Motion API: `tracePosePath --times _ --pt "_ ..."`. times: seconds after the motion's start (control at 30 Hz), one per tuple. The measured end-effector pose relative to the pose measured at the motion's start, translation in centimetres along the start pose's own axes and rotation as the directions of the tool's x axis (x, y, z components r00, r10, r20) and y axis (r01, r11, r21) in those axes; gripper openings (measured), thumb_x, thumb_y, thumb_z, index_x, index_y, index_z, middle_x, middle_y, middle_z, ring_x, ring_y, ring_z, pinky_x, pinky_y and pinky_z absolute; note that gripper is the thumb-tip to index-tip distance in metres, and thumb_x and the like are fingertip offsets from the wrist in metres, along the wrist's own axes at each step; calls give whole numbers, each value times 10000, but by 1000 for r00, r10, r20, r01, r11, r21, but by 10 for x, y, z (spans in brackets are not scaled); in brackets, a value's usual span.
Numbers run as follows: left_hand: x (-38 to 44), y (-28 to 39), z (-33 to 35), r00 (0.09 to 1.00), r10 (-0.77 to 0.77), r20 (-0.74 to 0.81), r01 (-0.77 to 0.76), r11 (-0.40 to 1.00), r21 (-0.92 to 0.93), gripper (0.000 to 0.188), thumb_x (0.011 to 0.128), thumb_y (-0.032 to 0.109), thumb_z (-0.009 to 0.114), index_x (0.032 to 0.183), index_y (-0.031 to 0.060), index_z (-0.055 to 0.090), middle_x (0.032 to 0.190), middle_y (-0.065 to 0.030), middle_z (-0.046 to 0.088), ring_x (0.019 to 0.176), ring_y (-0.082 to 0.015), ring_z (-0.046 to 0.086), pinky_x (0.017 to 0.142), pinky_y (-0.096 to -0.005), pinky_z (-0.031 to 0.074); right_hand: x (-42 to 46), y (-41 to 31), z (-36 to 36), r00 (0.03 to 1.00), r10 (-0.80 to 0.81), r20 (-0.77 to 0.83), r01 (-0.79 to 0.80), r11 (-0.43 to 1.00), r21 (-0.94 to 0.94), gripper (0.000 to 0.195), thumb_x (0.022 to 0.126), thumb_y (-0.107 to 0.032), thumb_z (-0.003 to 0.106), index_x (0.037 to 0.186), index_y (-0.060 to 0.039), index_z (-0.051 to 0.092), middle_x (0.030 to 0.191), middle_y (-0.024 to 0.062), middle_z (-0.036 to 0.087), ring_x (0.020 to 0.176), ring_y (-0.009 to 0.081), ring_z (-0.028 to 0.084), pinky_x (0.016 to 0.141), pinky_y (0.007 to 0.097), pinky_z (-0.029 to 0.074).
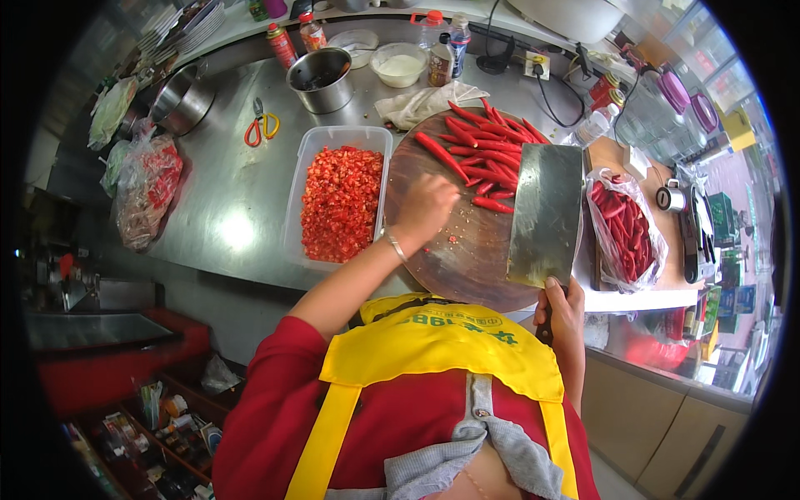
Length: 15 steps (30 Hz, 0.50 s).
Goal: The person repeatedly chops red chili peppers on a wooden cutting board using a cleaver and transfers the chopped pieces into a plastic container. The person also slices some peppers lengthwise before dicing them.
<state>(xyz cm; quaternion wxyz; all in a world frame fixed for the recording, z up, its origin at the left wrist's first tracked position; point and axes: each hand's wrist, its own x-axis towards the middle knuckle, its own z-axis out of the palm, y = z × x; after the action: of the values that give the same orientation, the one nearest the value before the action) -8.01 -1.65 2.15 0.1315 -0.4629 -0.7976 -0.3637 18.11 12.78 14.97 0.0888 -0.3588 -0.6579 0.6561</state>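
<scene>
My right hand (560, 306) grips the handle of a wide cleaver (545, 212), whose blade lies flat over the right part of a round wooden chopping board (462, 269). My left hand (432, 206), somewhat blurred, is above the board's left side with fingers curled; whether it holds anything cannot be seen. Whole red chili peppers (487, 140) are heaped on the far part of the board, partly under the blade. A few chopped bits lie near the board's middle. Left of the board stands a clear plastic container (294, 206) of chopped red chilies (342, 206).
A bag of red chilies (625, 231) lies on the right. Behind the board are a crumpled cloth (431, 103), a steel pot (322, 94), a bowl of white contents (400, 67) and bottles. Scissors (259, 125) and a filled plastic bag (150, 187) lie left.
</scene>
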Motion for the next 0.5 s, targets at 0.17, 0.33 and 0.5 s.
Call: tracePosePath --times 0.17,0.33,0.5 --pt "25 -3 29 991 116 -72 -100 974 204 228 762 34 615 987 63 647 1054 -69 593 991 -287 542 904 -404 439 -14 9 -9 999 15 -38 -14 999 34 190 948 -197 564 1002 -19 523 618 29 494 438 110 457 420 258 396" --pt "18 -19 -11 987 -114 -117 119 992 41 154 851 72 617 1002 53 639 975 -122 562 949 -324 552 829 -433 452 -25 14 -9 993 5 -115 -4 1000 6 215 944 -153 557 1078 11 591 581 4 504 441 78 430 437 242 320" --pt "-54 3 -44 928 -371 42 374 920 -116 195 903 130 633 1059 16 606 983 -145 555 946 -341 553 831 -432 464 -11 33 -9 992 103 67 -100 994 -53 209 949 -181 543 1037 -2 605 605 -20 493 464 60 404 450 235 302"
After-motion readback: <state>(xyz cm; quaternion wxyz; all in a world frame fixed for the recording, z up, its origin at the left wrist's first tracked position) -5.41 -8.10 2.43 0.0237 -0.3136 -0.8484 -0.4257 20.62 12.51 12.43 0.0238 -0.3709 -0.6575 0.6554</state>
